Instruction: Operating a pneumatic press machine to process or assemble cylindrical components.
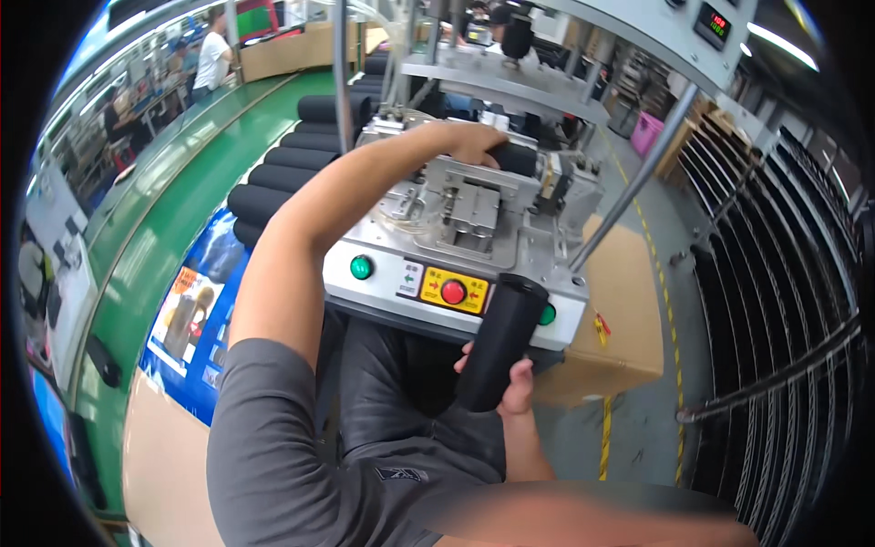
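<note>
My right hand (516, 387) is closed around a black cylinder (505, 342), held tilted in front of the machine's front panel. The cylinder is smooth and dark, with a rounded upper end. My left arm stretches across the machine (383, 294). At its far end, my left hand (474, 143) has its fingers curled on the end of a second black cylinder (518, 159), which lies sideways in the metal fixture. Part of that grip is hidden behind the hand. Nearer to me sits a metal block (476, 208) on the machine's bed.
On the front panel are a red button (453, 292) and green buttons (362, 267). Several black cylinders (273, 202) lie in a row at left, by a blue printed sheet (196, 314). A cardboard box (620, 319) and a black rack (775, 273) stand at right. Metal posts (638, 178) frame the machine.
</note>
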A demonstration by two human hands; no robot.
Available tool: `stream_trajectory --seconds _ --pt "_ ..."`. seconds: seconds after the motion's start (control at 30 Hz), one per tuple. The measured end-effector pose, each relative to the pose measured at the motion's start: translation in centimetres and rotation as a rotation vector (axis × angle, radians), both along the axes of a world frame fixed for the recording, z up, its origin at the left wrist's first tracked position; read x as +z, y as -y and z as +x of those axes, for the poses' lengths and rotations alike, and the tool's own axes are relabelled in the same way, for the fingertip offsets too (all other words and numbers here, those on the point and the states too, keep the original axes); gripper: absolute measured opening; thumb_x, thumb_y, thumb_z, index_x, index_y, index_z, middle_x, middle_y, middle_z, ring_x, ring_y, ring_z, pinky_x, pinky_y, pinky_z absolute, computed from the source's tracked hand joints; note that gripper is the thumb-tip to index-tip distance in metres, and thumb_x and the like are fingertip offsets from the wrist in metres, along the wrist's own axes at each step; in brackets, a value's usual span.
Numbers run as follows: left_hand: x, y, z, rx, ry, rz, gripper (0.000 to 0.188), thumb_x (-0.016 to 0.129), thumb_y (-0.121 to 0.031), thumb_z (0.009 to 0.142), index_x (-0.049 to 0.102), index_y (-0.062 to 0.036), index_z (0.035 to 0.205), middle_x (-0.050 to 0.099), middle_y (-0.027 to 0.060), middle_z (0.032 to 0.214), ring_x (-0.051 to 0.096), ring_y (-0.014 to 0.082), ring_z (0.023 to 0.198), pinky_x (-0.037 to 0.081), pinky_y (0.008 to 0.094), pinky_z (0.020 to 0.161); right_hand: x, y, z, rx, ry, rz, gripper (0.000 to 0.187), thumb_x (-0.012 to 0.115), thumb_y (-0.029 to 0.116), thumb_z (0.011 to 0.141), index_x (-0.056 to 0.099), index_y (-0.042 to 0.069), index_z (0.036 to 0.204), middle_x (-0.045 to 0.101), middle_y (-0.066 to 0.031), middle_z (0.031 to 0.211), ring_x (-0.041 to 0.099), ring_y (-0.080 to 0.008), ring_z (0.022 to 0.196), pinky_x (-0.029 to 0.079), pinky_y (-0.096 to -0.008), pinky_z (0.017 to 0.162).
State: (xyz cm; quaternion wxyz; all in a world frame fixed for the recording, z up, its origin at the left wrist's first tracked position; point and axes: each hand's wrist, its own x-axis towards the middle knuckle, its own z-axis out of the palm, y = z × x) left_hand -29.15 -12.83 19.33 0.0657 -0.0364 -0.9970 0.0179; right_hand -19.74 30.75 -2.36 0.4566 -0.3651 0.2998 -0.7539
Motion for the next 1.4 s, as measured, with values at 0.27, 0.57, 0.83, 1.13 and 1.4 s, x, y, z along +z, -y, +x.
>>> stream_trajectory --seconds 0.27,0.57,0.83,1.13,1.4 --pt "1.6 -12.3 17.0 -0.179 -0.743 -0.237 0.079 0.095 -0.019 0.072 0.059 -0.0035 0.141 0.06 0.0143 0.131 0.062 0.0324 0.115 0.053 0.0409 0.102 5.3 -2.8 -9.2 -0.804 -0.614 0.035 0.078 0.078 0.012 0.084 0.054 -0.002 0.157 0.072 -0.0175 0.139 0.07 -0.0268 0.117 0.055 -0.0394 0.106" --pt "-19.3 -16.5 31.3 -0.391 0.215 0.347 0.073 0.096 -0.03 0.073 0.061 -0.0019 0.131 0.072 0.0173 0.124 0.071 0.036 0.109 0.059 0.0445 0.099 23.1 15.7 -14.0 -0.846 -1.954 0.179 0.074 0.084 0.035 0.092 0.059 0.012 0.158 0.073 -0.0125 0.13 0.069 -0.0345 0.114 0.053 -0.0427 0.101" --pt "-19.8 -14.0 30.9 -0.338 0.3 0.412 0.065 0.093 -0.027 0.076 0.065 -0.0014 0.129 0.073 0.0184 0.122 0.072 0.0383 0.114 0.058 0.0475 0.104 24.5 25.1 -20.5 -0.491 -2.133 0.397 0.067 0.074 0.036 0.104 0.052 0.016 0.164 0.069 -0.0158 0.145 0.068 -0.0368 0.127 0.053 -0.045 0.107" --pt "-20.1 -14.0 31.3 -0.355 0.264 0.397 0.066 0.094 -0.027 0.078 0.065 -0.0015 0.132 0.075 0.0162 0.12 0.074 0.0371 0.111 0.059 0.0476 0.103 22.4 27.9 -21.8 -0.35 -2.03 0.561 0.069 0.072 0.031 0.105 0.048 0.02 0.168 0.064 -0.0184 0.152 0.066 -0.037 0.13 0.051 -0.0457 0.112" --pt "-19.9 -14.0 31.4 -0.342 0.359 0.395 0.064 0.092 -0.026 0.081 0.065 -0.0017 0.134 0.074 0.0179 0.124 0.072 0.037 0.117 0.057 0.0464 0.107 23.2 26.1 -21.3 -0.413 -1.921 0.474 0.069 0.072 0.028 0.105 0.047 0.02 0.169 0.062 -0.0193 0.154 0.065 -0.0374 0.13 0.051 -0.0455 0.112"
